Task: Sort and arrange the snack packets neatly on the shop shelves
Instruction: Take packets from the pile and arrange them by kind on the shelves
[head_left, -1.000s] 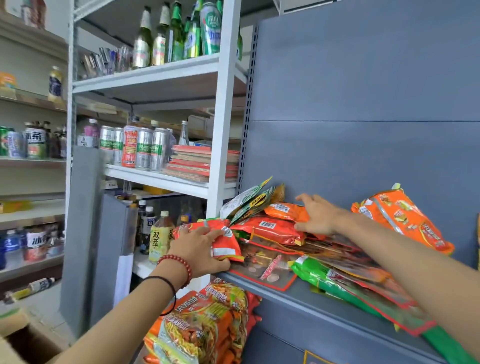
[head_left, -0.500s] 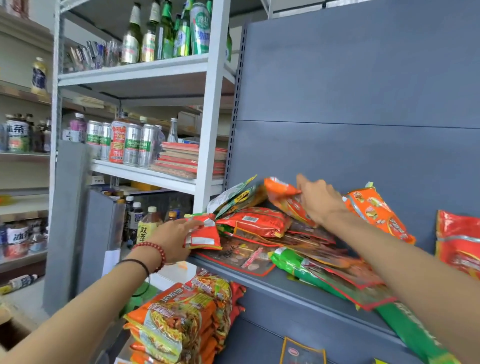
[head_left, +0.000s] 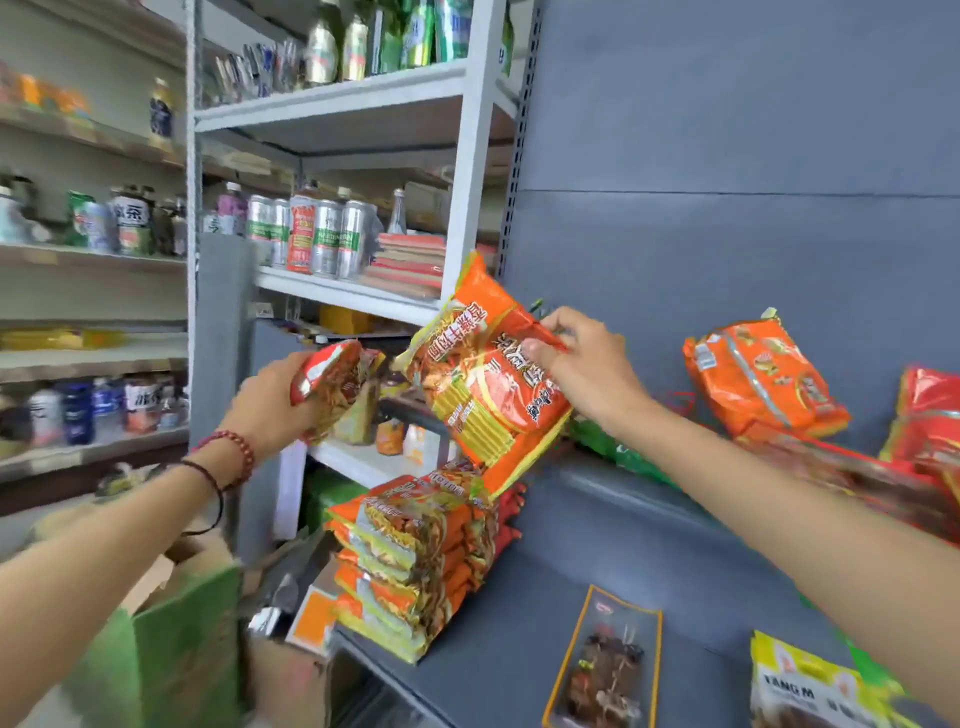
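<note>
Right hand (head_left: 587, 369): a second ago it lies on the packet pile on the upper shelf (head_left: 613, 488). It now holds an orange packet (head_left: 488, 384) clear of that pile, out past the shelf's left end and above the stack of orange packets (head_left: 415, 561). My fingers (head_left: 540, 345) pinch the packet's upper edge, and it hangs tilted.

Left hand (head_left: 275, 405): earlier it grips the red packet (head_left: 332, 382) at the shelf's left corner. That packet is now off the shelf, carried left and raised in front of the white rack (head_left: 462, 208).

My view sits lower, and more of the lower shelf (head_left: 509, 649) shows.
</note>
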